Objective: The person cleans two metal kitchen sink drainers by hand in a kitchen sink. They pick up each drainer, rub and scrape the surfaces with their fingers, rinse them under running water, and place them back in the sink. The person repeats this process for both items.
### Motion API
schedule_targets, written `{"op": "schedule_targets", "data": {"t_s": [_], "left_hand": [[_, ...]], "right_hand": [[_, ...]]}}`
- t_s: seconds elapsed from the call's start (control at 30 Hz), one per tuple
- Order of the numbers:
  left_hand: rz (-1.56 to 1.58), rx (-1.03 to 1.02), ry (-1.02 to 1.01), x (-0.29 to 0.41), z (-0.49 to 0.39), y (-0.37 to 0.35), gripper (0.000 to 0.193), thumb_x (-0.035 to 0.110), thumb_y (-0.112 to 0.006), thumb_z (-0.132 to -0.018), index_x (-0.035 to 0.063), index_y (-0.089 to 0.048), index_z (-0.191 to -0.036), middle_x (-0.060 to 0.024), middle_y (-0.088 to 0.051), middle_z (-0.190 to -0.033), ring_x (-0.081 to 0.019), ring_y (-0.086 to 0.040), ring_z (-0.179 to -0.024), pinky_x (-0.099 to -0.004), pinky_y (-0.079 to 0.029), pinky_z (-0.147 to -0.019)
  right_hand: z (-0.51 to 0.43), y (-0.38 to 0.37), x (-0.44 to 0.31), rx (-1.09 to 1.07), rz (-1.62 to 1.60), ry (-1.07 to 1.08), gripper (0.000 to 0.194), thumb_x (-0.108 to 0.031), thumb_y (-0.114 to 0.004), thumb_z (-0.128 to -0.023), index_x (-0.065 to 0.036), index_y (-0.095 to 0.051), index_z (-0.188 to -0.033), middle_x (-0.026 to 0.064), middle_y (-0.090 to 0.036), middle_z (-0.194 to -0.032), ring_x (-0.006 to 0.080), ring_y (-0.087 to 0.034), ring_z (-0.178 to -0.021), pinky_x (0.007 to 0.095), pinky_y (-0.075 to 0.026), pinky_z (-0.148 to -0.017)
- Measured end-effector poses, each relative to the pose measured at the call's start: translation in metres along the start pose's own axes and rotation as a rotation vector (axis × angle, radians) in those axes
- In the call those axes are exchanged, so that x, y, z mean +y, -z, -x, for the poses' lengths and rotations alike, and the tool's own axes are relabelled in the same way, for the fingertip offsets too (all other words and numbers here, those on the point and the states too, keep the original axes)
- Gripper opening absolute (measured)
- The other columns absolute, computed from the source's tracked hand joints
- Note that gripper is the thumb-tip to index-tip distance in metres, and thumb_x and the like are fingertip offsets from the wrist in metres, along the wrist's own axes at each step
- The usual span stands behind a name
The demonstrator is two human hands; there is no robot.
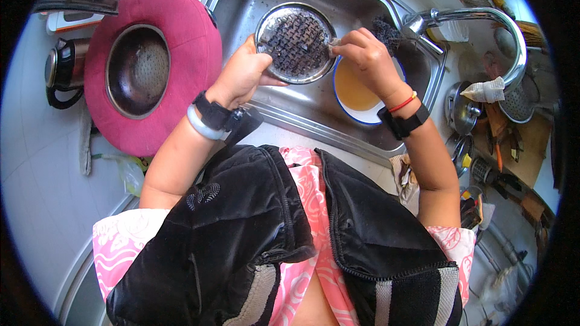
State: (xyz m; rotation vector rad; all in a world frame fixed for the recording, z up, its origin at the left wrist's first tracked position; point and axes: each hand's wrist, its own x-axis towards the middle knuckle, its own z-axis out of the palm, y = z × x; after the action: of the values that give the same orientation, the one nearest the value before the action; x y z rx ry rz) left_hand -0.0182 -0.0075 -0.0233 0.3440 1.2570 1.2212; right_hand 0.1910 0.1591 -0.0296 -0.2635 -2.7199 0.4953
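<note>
Over the steel sink, my left hand (242, 70) grips the near left edge of a round metal dish (295, 43), whose textured inside carries dark marks or residue. My right hand (369, 56) pinches a small pale cloth or scrap (334, 47) against the dish's right rim. Beneath the right hand, a white basin with a blue rim (371, 118) stands in the sink and holds yellowish-brown liquid. A dark, tangled scouring pad (385, 31) lies by the sink's far right wall, partly behind the hand.
The steel sink (240, 22) has a curved chrome faucet (519, 50) at its right. A pink padded ring (195, 54) surrounds a dark metal bowl (138, 72) on the left, beside a kettle (68, 72). Pot lids (460, 108) and a skimmer (519, 102) crowd the right.
</note>
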Motion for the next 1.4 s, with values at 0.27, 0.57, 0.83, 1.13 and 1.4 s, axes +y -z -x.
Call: {"op": "schedule_targets", "data": {"t_s": [0.27, 0.57, 0.83, 1.13, 1.4], "left_hand": [[-0.041, 0.031, 0.023, -0.01, 0.012, -0.012, 0.054, -0.001, -0.043, -0.088, 0.0073, -0.038, -0.141, -0.0138, -0.059, -0.127, -0.0272, -0.067, -0.103, -0.0417, -0.061, -0.076], [-0.13, -0.046, 0.052, -0.02, 0.016, -0.02, 0.056, -0.005, -0.042, -0.084, 0.0063, -0.037, -0.138, -0.0127, -0.058, -0.124, -0.0246, -0.069, -0.097, -0.034, -0.063, -0.067], [-0.164, -0.121, 0.065, -0.016, 0.018, -0.025, 0.06, -0.005, -0.045, -0.086, 0.0065, -0.036, -0.144, -0.0138, -0.057, -0.128, -0.0259, -0.068, -0.098, -0.0338, -0.063, -0.07], [-0.206, -0.099, 0.092, -0.02, 0.011, -0.03, 0.06, -0.011, -0.039, -0.08, 0.0049, -0.036, -0.138, -0.0157, -0.054, -0.127, -0.0284, -0.063, -0.111, -0.037, -0.064, -0.072], [-0.091, -0.106, -0.009, -0.034, 0.003, -0.029, 0.052, -0.002, -0.044, -0.091, 0.0068, -0.04, -0.142, -0.0123, -0.06, -0.123, -0.022, -0.068, -0.098, -0.0313, -0.063, -0.067]], "right_hand": [[0.013, -0.022, -0.031, 0.177, 0.018, -0.297, 0.01, -0.002, -0.072, -0.076, -0.006, -0.069, -0.085, 0.0081, -0.062, -0.092, 0.0283, -0.06, -0.086, 0.0385, -0.051, -0.074], [0.002, -0.02, -0.015, 0.221, 0.051, -0.334, 0.008, -0.003, -0.069, -0.077, -0.007, -0.066, -0.082, 0.0069, -0.063, -0.082, 0.0283, -0.061, -0.081, 0.0376, -0.052, -0.071], [-0.039, -0.023, 0.002, 0.102, 0.061, -0.014, 0.003, -0.007, -0.063, -0.076, -0.009, -0.062, -0.077, 0.0063, -0.061, -0.081, 0.0262, -0.062, -0.083, 0.0364, -0.054, -0.071], [-0.063, -0.024, -0.026, -0.078, 0.017, 0.272, 0.009, -0.008, -0.065, -0.072, -0.008, -0.068, -0.08, 0.0043, -0.062, -0.084, 0.0239, -0.062, -0.084, 0.0339, -0.055, -0.073], [-0.044, -0.037, -0.03, 0.223, -0.072, -0.099, 0.01, -0.006, -0.065, -0.074, -0.012, -0.072, -0.078, 0.006, -0.064, -0.085, 0.0271, -0.064, -0.085, 0.0377, -0.055, -0.073]]}}
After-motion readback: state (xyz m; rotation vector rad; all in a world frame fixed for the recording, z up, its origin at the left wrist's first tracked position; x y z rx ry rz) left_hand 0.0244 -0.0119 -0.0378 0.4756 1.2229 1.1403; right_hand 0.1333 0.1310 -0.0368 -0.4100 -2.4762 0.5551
